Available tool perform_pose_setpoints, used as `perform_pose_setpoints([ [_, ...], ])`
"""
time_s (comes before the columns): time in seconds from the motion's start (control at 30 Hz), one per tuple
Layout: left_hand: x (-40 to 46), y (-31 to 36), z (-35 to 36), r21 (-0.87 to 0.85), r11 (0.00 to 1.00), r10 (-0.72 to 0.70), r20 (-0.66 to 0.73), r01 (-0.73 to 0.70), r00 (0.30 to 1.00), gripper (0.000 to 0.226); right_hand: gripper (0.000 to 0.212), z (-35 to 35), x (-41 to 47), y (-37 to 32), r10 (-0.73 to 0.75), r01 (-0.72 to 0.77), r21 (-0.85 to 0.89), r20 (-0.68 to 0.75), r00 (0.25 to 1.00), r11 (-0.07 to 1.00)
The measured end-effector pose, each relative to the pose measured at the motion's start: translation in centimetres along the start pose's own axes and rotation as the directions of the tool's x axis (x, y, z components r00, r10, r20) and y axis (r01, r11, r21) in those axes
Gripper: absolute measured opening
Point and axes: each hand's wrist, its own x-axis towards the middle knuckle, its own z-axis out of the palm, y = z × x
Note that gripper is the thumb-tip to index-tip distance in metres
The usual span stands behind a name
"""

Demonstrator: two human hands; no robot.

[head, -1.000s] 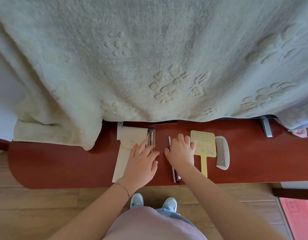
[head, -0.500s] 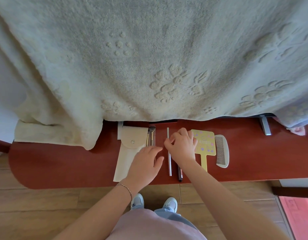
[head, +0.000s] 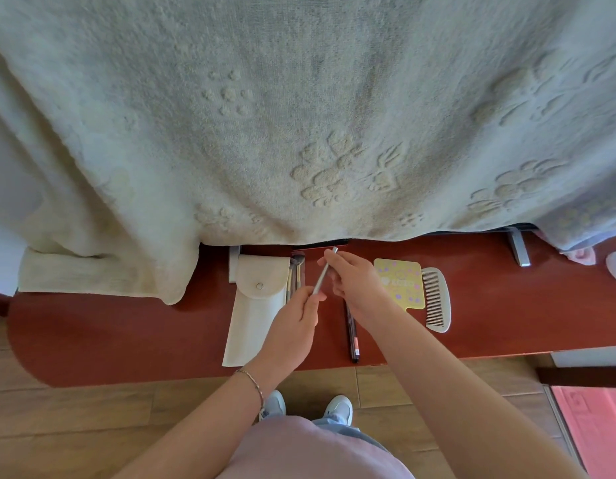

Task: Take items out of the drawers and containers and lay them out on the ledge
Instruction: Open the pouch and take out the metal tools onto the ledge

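Observation:
A thin silver stick (head: 324, 272) is raised above the red-brown ledge (head: 126, 326). My left hand (head: 294, 323) pinches its near end and my right hand (head: 358, 283) pinches it near the far tip. On the ledge lie a cream snap pouch (head: 256, 305), metal brushes (head: 294, 274) beside it, a dark pencil (head: 353, 337) partly under my right forearm, a yellow hand mirror (head: 401, 283) and a white comb (head: 436, 299).
A thick cream blanket (head: 299, 115) hangs over the back of the ledge and hides what is behind it. A grey metal foot (head: 519, 250) stands at the right. Wooden floor (head: 74, 416) and my shoes (head: 339, 407) are below; a pink mat (head: 597, 423) lies at the right.
The silver stick lay on the ledge under my right hand; now both hands have lifted it and hold it tilted above the ledge. My left hand left the brushes.

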Motion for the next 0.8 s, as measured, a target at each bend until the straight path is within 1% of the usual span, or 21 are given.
perform_pose_setpoints([
  [0.07, -0.1, 0.1, 0.1, -0.003, 1.000, -0.016, -0.008, 0.016, 1.000, 0.019, 0.027, 0.0, 0.0, 0.0, 0.039, -0.040, 0.070, 0.022, 0.999, 0.997],
  [0.17, -0.2, 0.2, 0.2, 0.004, 0.999, -0.040, -0.020, 0.040, 0.999, 0.020, 0.028, 0.3, 0.2, 0.3, 0.079, -0.081, 0.117, 0.024, 0.997, 0.990],
  [0.27, -1.7, -0.7, 0.5, 0.071, 0.997, -0.036, -0.007, 0.037, 0.999, 0.021, 0.029, -0.9, 1.4, -0.4, 0.174, -0.141, 0.268, -0.101, 0.980, 0.953],
  [0.3, -2.4, -1.2, 0.6, 0.094, 0.995, -0.040, 0.002, 0.039, 0.999, 0.021, 0.028, -1.9, 1.9, -0.7, 0.176, -0.136, 0.263, -0.133, 0.975, 0.955],
  [0.4, -3.2, -2.1, 0.5, 0.044, 0.995, -0.089, -0.007, 0.089, 0.996, 0.021, 0.027, -4.2, 2.8, -0.2, 0.161, -0.151, 0.089, -0.123, 0.979, 0.984],
  [0.47, -2.5, -2.1, 0.2, 0.052, 0.994, -0.093, -0.072, 0.097, 0.993, 0.021, 0.025, -4.3, 2.8, 0.9, 0.181, -0.185, -0.028, -0.099, 0.978, 0.982],
  [0.57, -1.1, -1.8, -0.3, 0.179, 0.983, -0.001, -0.165, 0.031, 0.986, 0.021, 0.020, -3.8, 3.2, 2.3, 0.151, -0.169, -0.204, -0.100, 0.983, 0.964],
  [0.63, -0.4, -1.7, -0.4, 0.265, 0.964, 0.029, -0.158, 0.014, 0.987, 0.024, 0.017, -3.8, 3.9, 2.6, 0.106, -0.134, -0.281, -0.110, 0.988, 0.950],
  [0.73, 0.5, -1.9, -0.3, 0.424, 0.905, 0.071, -0.106, -0.020, 0.992, 0.032, 0.008, -4.2, 4.9, 2.0, 0.066, -0.101, -0.279, -0.132, 0.989, 0.955],
  [0.8, 0.8, -2.0, 0.0, 0.485, 0.874, 0.092, -0.080, -0.042, 0.993, 0.037, 0.017, -4.4, 5.4, 1.8, 0.052, -0.098, -0.303, -0.155, 0.987, 0.948],
])
